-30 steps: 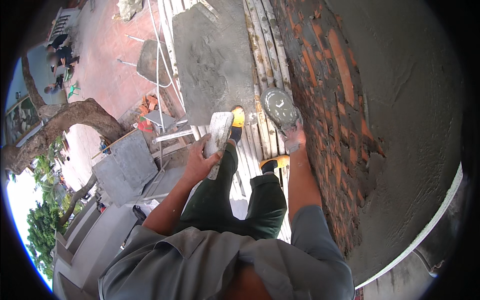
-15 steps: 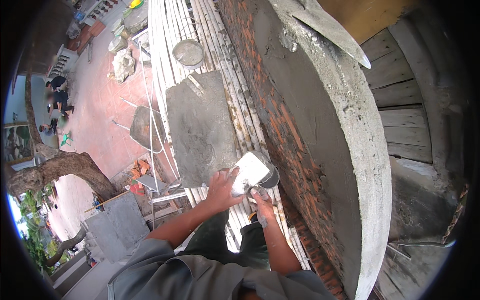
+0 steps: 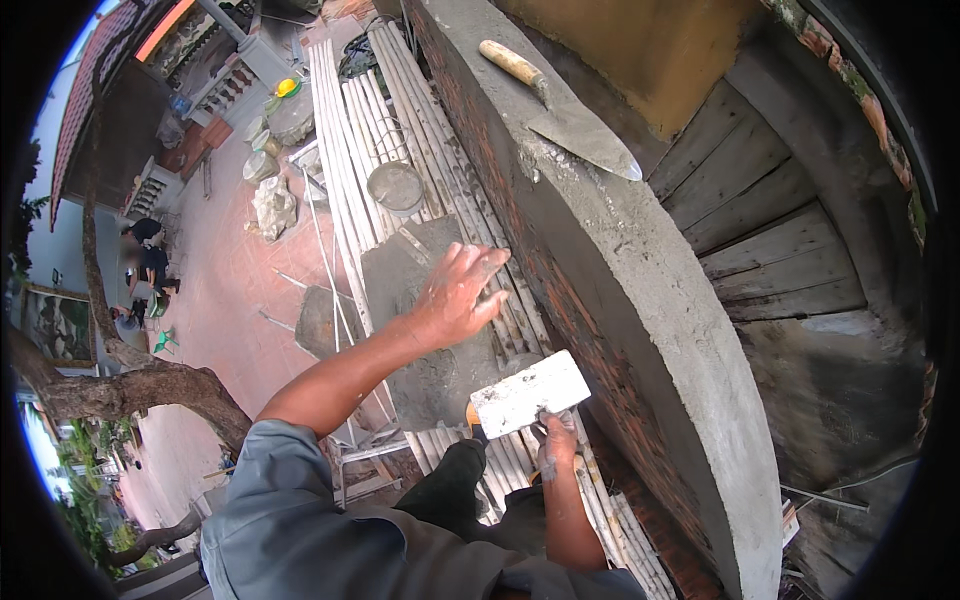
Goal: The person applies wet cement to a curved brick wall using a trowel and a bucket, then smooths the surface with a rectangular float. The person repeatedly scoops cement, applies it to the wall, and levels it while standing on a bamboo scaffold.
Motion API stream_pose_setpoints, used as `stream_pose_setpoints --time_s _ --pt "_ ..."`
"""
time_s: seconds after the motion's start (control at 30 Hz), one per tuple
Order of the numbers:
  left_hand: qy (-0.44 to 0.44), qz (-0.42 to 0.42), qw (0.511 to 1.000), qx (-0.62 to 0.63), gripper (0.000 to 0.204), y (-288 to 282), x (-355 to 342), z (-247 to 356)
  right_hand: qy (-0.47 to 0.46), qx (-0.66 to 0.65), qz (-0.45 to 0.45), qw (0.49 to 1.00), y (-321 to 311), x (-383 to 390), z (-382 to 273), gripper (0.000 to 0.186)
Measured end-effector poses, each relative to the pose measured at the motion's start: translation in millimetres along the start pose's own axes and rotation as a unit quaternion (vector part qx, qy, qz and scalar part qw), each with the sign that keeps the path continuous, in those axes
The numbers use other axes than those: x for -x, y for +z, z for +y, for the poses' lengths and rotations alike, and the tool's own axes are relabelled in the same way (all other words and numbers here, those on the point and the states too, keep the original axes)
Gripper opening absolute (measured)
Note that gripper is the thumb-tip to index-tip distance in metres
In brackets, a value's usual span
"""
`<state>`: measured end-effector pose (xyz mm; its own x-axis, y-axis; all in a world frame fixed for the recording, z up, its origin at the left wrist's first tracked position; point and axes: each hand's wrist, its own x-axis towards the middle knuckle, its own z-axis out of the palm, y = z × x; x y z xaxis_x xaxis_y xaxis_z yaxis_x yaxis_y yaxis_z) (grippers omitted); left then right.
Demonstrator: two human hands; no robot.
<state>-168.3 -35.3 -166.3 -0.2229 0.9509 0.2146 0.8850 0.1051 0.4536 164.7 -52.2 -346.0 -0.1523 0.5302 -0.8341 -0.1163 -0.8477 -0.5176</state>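
Observation:
My left hand (image 3: 460, 295) is raised over a grey mortar board (image 3: 395, 375) on the bamboo platform, its fingers spread and holding nothing. My right hand (image 3: 555, 440) grips a white rectangular block (image 3: 525, 392) from below; what lies beneath that block is mostly hidden. A trowel with a wooden handle (image 3: 585, 145) rests on the mortar-covered top of the wall (image 3: 690, 340), forward and to the right of my left hand. A round bucket of grey material (image 3: 395, 187) stands beyond the board.
The bamboo poles (image 3: 355, 150) run beside the brick-and-render wall. On the left are a wheelbarrow (image 3: 325, 315), a crooked tree trunk (image 3: 150, 395), rocks (image 3: 275, 210) and a few people (image 3: 150, 270) in the tiled yard. Wooden planks (image 3: 770, 255) lie right of the wall.
My left hand has let go of the white block and moved forward, fingers spreading. The block stays in my right hand. The view has swung, bringing the whole trowel into sight.

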Motion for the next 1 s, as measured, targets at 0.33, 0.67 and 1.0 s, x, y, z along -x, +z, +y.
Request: stream_pose_setpoints --time_s 0.33,0.67,1.0 --pt "0.028 0.017 0.943 -0.332 0.059 -86 -246 -52 -0.103 0.052 -0.048 0.992 -99 25 3 0.029" --pt "0.133 0.040 0.914 -0.381 0.032 -113 -260 -39 -0.091 0.058 -0.034 0.994 -110 31 0 0.029" --pt "-0.184 0.151 0.971 0.019 0.024 -77 54 -124 -0.054 0.145 -0.052 0.987 -114 6 -16 0.041"
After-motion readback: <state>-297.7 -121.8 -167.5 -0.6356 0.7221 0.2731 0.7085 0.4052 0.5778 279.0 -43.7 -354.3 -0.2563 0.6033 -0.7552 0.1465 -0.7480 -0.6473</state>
